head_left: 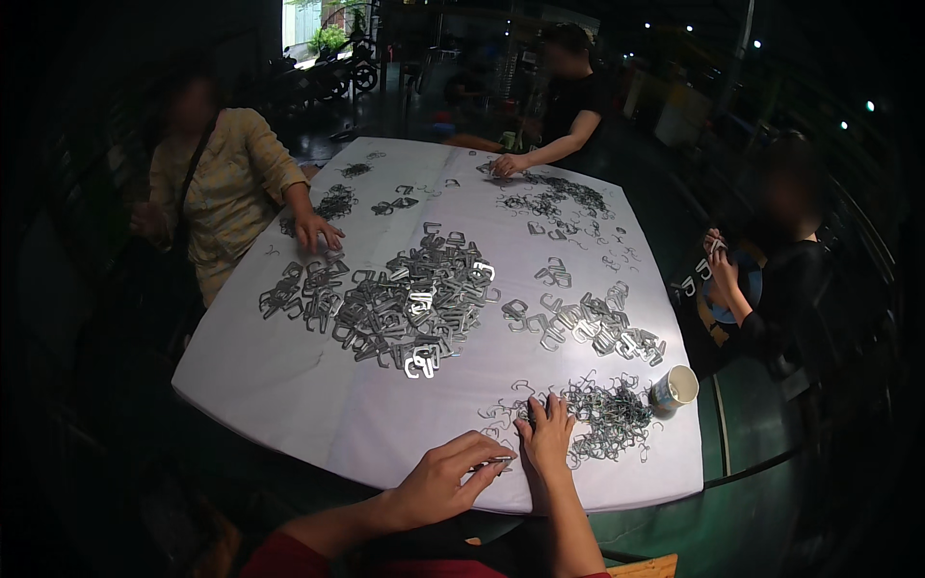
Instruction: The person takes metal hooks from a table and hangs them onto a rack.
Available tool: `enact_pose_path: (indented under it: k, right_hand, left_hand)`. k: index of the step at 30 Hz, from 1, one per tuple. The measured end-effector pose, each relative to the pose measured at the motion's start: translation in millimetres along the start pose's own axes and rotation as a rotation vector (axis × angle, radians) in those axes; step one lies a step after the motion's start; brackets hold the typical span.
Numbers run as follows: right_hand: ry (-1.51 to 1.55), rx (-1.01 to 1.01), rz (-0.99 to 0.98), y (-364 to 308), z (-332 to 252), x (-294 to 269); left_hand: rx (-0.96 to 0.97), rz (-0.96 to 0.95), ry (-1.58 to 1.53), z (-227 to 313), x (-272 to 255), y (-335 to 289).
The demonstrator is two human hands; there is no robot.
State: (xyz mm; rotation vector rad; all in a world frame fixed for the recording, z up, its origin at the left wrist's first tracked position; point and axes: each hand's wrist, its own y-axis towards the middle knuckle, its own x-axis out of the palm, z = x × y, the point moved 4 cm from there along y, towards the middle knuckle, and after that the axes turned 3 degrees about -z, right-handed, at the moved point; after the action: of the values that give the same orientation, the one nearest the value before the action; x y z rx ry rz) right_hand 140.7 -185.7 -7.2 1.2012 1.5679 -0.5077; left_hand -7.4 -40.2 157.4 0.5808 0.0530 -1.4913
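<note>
My left hand point(445, 480), near the table's front edge, is closed with thumb and fingers pinched on a small metal piece point(498, 463); most of it is hidden, so its exact shape cannot be made out. Just to the right, my right hand point(548, 435) lies with fingers spread at the left edge of a pile of small bent wire hooks point(609, 420). Its fingertips touch the table or the nearest hooks, and nothing shows in its grasp. Beyond it lies a group of flat grey metal buckle-like pieces point(602, 326).
A large heap of metal buckles point(414, 299) covers the middle of the white-covered table point(279, 414). A paper cup point(676, 387) stands at the right edge. One person point(226, 183) reaches in from the left, another point(573, 106) from the far side; a third point(780, 279) sits at right.
</note>
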Motion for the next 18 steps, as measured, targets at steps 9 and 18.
enact_pose_path:
  k: [9,18]
  right_hand:
    - [0.134,0.07,0.215,12.8,46.7,-36.4]
    - [0.27,0.093,0.21,18.8,39.7,-39.1]
  left_hand:
    - [-0.016,-0.141,-0.095,-3.0,25.7,-13.1]
    - [0.022,-0.093,-0.083,1.4,24.9,-13.5]
